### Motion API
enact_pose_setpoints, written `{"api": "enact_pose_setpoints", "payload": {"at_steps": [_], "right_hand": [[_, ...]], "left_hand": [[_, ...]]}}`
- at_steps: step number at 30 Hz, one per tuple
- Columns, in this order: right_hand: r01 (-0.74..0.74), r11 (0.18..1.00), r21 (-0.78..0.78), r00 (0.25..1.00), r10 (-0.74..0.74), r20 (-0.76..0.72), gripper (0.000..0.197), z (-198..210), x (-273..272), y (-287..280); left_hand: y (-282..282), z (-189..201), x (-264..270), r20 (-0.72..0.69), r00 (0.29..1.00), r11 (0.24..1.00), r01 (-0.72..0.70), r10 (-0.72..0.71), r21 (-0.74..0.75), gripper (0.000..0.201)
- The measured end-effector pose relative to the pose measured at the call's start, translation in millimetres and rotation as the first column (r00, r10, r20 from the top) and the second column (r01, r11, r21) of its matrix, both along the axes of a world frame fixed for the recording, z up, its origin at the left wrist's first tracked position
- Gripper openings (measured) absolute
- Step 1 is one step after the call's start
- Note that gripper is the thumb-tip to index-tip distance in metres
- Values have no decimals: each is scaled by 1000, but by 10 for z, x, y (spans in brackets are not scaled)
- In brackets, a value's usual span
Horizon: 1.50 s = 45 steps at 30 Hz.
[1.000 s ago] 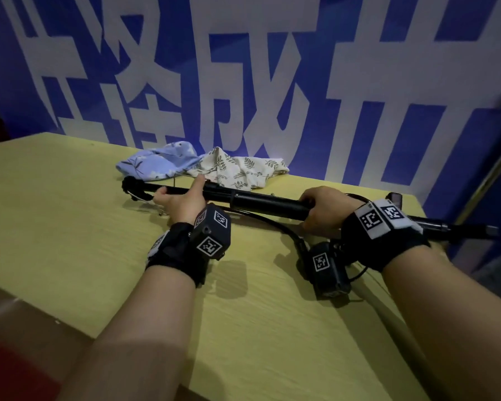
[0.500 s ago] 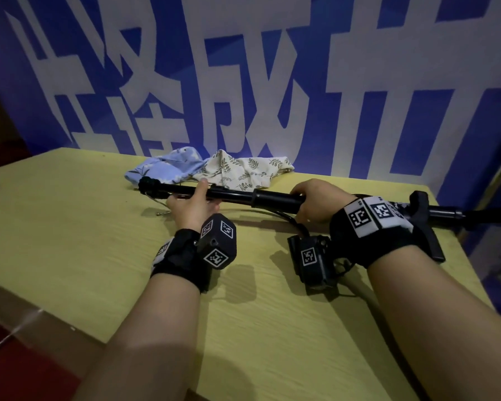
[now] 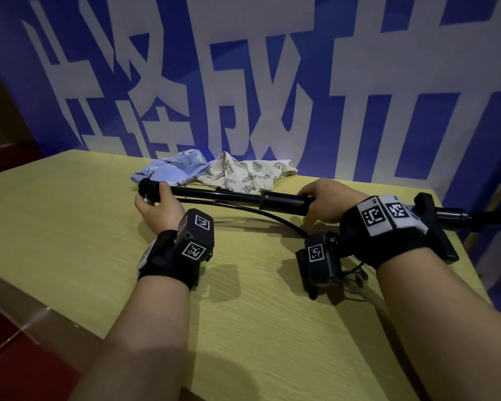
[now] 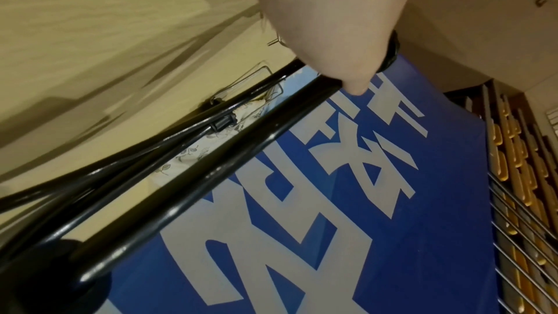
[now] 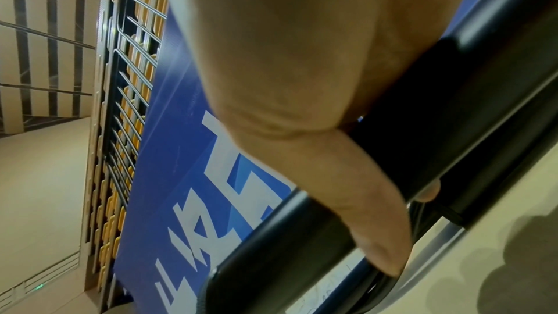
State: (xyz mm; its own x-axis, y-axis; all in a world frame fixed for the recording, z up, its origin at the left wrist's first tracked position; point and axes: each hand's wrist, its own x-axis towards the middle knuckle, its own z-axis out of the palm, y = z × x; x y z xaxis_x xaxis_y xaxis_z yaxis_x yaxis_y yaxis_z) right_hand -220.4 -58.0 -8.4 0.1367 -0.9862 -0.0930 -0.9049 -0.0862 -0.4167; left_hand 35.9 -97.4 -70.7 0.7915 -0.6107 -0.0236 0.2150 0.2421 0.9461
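Left hand has slid outward along the thin rod since a second ago: it was mid-rod, now it sits at the far-left knob. Right hand kept its place on the barrel.

Nearest me are both forearms and the tagged wrist cameras over the yellow bench. Next comes what I read as a long black pump, lying crosswise, left to right, in both hands. It looks just clear of the bench top, but I can't confirm a gap.

- Left fingers: curled round the knob end, thumb laid over the top of the rod.
- Right fingers: wrapped round the barrel, thumb underneath per the right wrist view.

A black hose loops under the pump toward the right wrist. A black foot piece sticks out past the right wrist, near the bench's right edge.

My read of the step is working the rod in or out of the barrel. To do it well:
- Right hand clamps the barrel and does not move.
- Left hand drives straight along the rod's axis, with no sideways bend at the collar.
- Keep the hose loop out from under the hands.
- Watch that the foot piece doesn't knock the bench edge.

Just behind the rod lie a blue cloth and a leaf-print cloth, close enough to snag, so I'd keep the stroke low and forward of them. A blue banner with white characters stands at the back.
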Motion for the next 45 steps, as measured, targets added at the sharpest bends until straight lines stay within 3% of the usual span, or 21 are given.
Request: {"api": "enact_pose_setpoints", "payload": {"at_steps": [5, 10, 17, 28, 34, 36, 40, 43, 45], "right_hand": [[-19, 999, -28, 999, 20, 34, 45, 11, -18, 3], [-58, 996, -61, 997, 61, 53, 41, 23, 51, 15], [-63, 986, -156, 992, 79, 99, 45, 35, 138, 52], [53, 961, -271, 959, 26, 281, 45, 5, 269, 49], [75, 955, -287, 946, 23, 323, 44, 8, 268, 40], [64, 961, -269, 943, 30, 333, 42, 11, 250, 28], [-3, 973, -230, 935, 85, 345, 39, 26, 259, 24], [-25, 971, -239, 938, 105, 331, 37, 21, 281, 37], [-30, 968, -249, 936, 115, 334, 36, 19, 306, 47]], "left_hand": [[16, 34, -92, 9, 1000, 998, 14, -13, -62, 36], [18, 62, -194, -24, 997, 984, 73, -78, -162, 29], [111, 160, -319, -5, 967, 939, 245, -253, -242, 19], [231, 164, -556, 130, 855, 822, 519, -503, -235, 17], [222, 121, -649, 198, 814, 788, 579, -546, -207, 7], [210, 103, -662, 201, 788, 764, 615, -582, -197, 17], [155, 58, -679, -2, 655, 634, 730, -755, -254, 76], [157, 65, -634, -127, 558, 560, 737, -820, -378, 64], [166, 75, -613, -152, 566, 576, 719, -810, -389, 53]]}}
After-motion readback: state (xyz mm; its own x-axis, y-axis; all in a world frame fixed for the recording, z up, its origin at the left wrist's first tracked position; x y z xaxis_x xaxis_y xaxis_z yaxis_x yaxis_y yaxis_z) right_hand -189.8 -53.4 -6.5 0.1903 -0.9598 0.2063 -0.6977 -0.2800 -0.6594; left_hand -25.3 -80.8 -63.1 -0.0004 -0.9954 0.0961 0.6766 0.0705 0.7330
